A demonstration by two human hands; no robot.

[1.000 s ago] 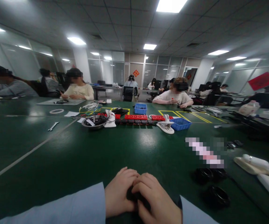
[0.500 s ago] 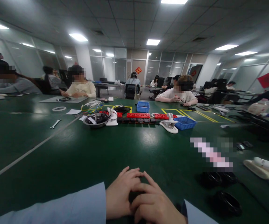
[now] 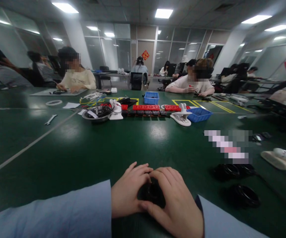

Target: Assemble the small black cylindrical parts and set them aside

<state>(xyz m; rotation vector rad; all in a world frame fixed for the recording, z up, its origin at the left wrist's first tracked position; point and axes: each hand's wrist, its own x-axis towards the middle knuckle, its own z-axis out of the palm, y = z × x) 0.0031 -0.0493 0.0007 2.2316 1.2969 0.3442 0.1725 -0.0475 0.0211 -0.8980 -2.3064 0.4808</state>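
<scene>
My left hand (image 3: 130,190) and my right hand (image 3: 176,201) curve toward each other low in the head view, around a dark, glossy, rounded black object (image 3: 154,191) on the green table. Their fingertips meet at its far side and the thumbs come together at its near side. Both hands are closed around this object, though the fingers cover much of it and I cannot tell its kind. To the right lies a black glossy ring (image 3: 246,195), with a pair of similar black rings (image 3: 228,171) and a dark cord behind it.
Across the green table (image 3: 88,148) stand a metal bowl of black cables (image 3: 97,115), red power strips (image 3: 146,107), a white clip-on stand (image 3: 182,117) and a blue bin (image 3: 199,114). A wrench (image 3: 50,119) lies left. Several people sit beyond.
My right hand has turned and opened out from the interlaced fingers, so the black object now shows between both hands. The view has tilted down.
</scene>
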